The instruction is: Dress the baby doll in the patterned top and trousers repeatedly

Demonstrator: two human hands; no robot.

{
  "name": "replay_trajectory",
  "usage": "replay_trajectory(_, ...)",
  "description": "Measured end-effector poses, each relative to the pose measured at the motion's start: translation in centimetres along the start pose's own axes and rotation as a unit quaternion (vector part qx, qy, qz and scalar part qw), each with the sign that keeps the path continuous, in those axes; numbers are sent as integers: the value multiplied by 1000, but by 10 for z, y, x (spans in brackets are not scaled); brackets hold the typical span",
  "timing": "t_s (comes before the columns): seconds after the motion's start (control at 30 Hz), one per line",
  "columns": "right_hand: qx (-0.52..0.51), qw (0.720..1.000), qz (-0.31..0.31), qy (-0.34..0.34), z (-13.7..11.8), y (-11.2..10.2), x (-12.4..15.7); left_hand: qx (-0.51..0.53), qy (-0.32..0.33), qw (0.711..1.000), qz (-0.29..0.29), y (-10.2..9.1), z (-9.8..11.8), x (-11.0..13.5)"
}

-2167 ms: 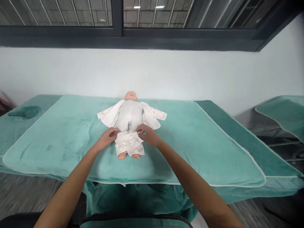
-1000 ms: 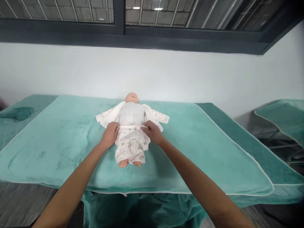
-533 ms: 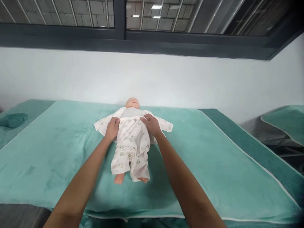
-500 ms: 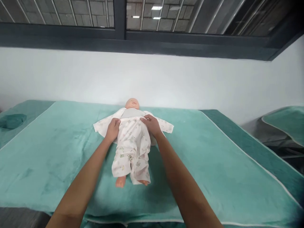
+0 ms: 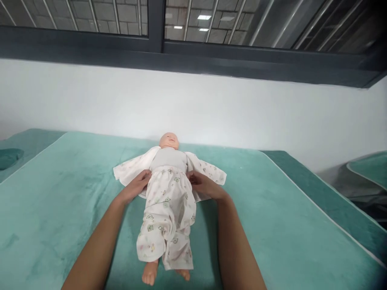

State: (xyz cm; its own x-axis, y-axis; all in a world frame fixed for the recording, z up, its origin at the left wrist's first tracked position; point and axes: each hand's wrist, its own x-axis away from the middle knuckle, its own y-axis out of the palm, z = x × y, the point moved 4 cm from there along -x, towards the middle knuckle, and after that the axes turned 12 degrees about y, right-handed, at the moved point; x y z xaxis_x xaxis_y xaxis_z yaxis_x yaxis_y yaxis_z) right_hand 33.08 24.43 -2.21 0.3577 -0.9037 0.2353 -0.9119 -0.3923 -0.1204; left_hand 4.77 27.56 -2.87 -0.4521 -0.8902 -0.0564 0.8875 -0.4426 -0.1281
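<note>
A baby doll [image 5: 169,141] lies on its back, its head towards the wall and bare feet towards me. It has white patterned trousers [image 5: 171,201] on, their waistband over its grey torso [image 5: 168,158]. A white patterned jacket [image 5: 208,171] is spread open beneath it, the sleeves out to both sides. My left hand [image 5: 139,183] is closed at the left edge of the waistband, its fingertips partly hidden. On the opposite side, my right hand [image 5: 204,184] pinches the trousers at the waist, fingers bent against the doll's side.
A green cover [image 5: 266,225] with pale seams lies under the doll. Behind it rises a white wall [image 5: 217,108], with a dark-framed, barred window [image 5: 157,48] above. A dark green bundle [image 5: 10,158] lies at far left, and another green-covered surface [image 5: 370,169] stands at right.
Both hands have moved from the front of the waistband down to the sides of the waist. The waistband now lies lower in view, showing more grey torso. The camera view has shifted slightly.
</note>
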Motion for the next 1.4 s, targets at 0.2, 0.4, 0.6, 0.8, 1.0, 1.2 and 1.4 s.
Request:
replay_trajectory(0.2, -62, 998, 10, -28, 3, 8, -2, 127, -16, 992, 6, 3, -4, 4)
replay_trajectory(0.4, -200, 975, 51, -85, 8, 11, -17, 213, -23, 973, 88, 5, -9, 1)
replay_trajectory(0.6, -218, 972, 65, -63, 10, 16, -20, 173, 12, 971, 162, 6, -10, -1)
replay_trajectory(0.8, -159, 980, 85, -81, 8, 16, -21, 55, 55, 972, 220, -1, -12, -2)
replay_trajectory(1.0, -66, 987, 81, -123, 0, 17, -17, 116, 38, 982, 146, 11, -17, -2)
replay_trajectory(1.2, -56, 982, 105, -144, -2, 13, -18, 194, -22, 964, 183, 20, -5, 4)
replay_trajectory(1.4, -134, 979, 115, -101, 11, 8, -29, 173, -28, 959, 221, 26, 8, 9)
